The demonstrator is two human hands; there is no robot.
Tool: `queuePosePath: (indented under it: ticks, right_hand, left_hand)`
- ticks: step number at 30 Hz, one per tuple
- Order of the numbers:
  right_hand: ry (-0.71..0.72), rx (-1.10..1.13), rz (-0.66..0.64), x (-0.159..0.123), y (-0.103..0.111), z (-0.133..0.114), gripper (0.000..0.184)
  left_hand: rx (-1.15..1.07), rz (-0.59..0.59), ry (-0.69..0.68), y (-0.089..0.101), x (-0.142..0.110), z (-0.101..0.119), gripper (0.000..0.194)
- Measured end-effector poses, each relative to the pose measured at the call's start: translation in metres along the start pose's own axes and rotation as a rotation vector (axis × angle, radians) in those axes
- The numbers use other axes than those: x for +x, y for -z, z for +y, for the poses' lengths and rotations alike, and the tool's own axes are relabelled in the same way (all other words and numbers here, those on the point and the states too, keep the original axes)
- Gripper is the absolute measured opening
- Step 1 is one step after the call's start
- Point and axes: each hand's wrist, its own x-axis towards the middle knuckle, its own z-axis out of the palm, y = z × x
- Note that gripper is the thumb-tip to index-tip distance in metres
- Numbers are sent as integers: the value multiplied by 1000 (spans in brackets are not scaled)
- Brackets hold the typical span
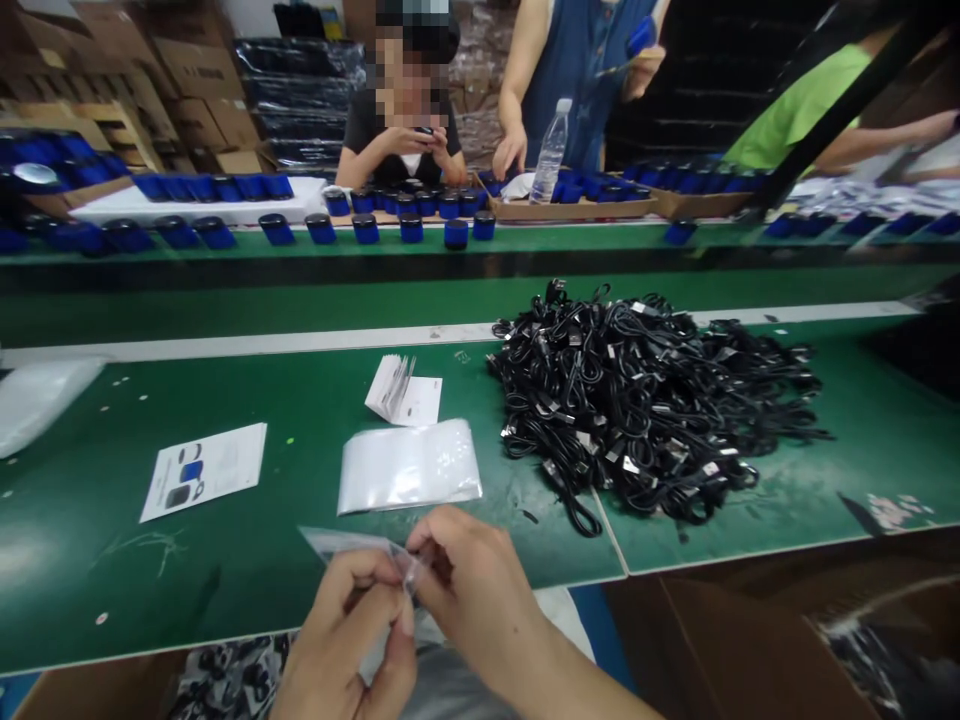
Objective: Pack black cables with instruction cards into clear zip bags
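Both hands pinch a clear plastic bag [337,545] over the front edge of the green table. My left hand [352,630] has its fingers closed on the bag's near side. The fingers of my right hand [472,590] are pressed together on the bag's right end, close to the left fingertips. Just beyond them lies a stack of clear plastic bags [409,465]. Behind that stack is a folded white leaflet [405,390], partly standing up. To the left lies a pile of printed leaflets [202,470]. A large heap of black USB cables [630,390] spreads to the right.
Blue cylindrical items with black tops [366,229] line the raised green ledge opposite. A water bottle [553,150] stands in a cardboard tray there. Three people are across the table. Below the front edge, a box holds bagged black items [225,680]; another box [742,640] is at right.
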Motion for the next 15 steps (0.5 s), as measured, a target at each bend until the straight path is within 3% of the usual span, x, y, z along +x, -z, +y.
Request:
queuePosePath:
  ticks: [3, 5, 8, 10, 12, 15]
  right_hand:
    - [78, -144, 2, -8, 12, 3, 12]
    - [82, -324, 120, -17, 31, 9, 7]
    - [-32, -838, 403, -28, 61, 25, 15]
    - [-125, -1063, 394, -31, 71, 38, 9]
    - [-170, -1066, 302, -32, 71, 49, 7]
    - [-150, -736, 192, -31, 62, 52, 30]
  left_hand:
    - [13, -16, 41, -1, 0, 2, 18]
    - [31, -13, 118, 0, 1, 2, 17]
    - [7, -36, 248, 0, 3, 2, 16]
    - [-5, -80, 280, -1, 5, 1, 18]
    - [16, -119, 270, -3, 7, 0, 21]
    - [74, -150, 237, -4, 11, -3, 23]
